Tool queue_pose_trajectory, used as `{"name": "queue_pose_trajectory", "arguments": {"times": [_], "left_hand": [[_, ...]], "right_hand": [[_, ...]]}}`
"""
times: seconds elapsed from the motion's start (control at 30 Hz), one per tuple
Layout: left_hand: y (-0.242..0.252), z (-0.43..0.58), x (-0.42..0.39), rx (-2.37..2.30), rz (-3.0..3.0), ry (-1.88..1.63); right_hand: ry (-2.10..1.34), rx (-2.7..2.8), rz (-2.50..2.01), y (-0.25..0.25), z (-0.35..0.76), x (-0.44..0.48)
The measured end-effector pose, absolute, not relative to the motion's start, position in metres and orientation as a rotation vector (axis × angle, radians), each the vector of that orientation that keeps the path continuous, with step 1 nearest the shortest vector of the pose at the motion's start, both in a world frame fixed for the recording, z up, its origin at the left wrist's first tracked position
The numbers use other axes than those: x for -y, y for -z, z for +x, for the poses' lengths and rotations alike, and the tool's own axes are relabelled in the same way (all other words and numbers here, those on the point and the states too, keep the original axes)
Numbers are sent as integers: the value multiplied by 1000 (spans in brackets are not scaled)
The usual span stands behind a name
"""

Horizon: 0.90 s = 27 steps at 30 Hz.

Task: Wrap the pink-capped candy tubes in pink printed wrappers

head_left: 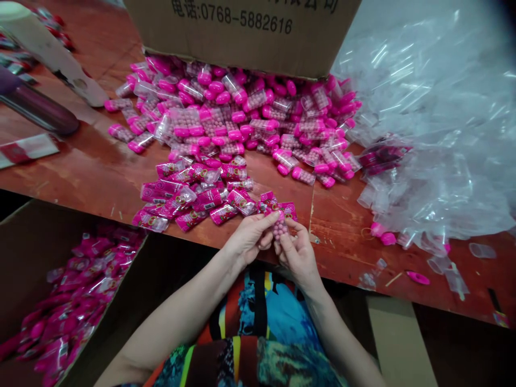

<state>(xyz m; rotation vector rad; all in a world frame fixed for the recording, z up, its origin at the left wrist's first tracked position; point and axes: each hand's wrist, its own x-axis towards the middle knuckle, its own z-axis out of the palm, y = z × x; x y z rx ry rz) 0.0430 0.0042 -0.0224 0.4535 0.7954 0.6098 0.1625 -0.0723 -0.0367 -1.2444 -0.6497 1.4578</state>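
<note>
Pink-beaded clear plastic tube [279, 226] sits pinched between both hands at the near edge of the red wooden table [80, 172]. Left hand [252, 236] grasps it from the left with thumb and fingers; right hand [297, 252] grips it from below. Just beyond the hands lies a heap of pink printed wrapped tubes [193, 196], farther off a pile of unwrapped pink-capped tubes [242, 113] below a brown cardboard box [242, 32].
</note>
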Motion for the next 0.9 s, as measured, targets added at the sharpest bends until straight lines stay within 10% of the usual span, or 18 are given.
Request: {"name": "queue_pose_trajectory", "arguments": {"times": [0.9], "left_hand": [[26, 45, 4, -802, 359, -689]], "right_hand": [[-1336, 774, -1252, 37, 162, 70]]}}
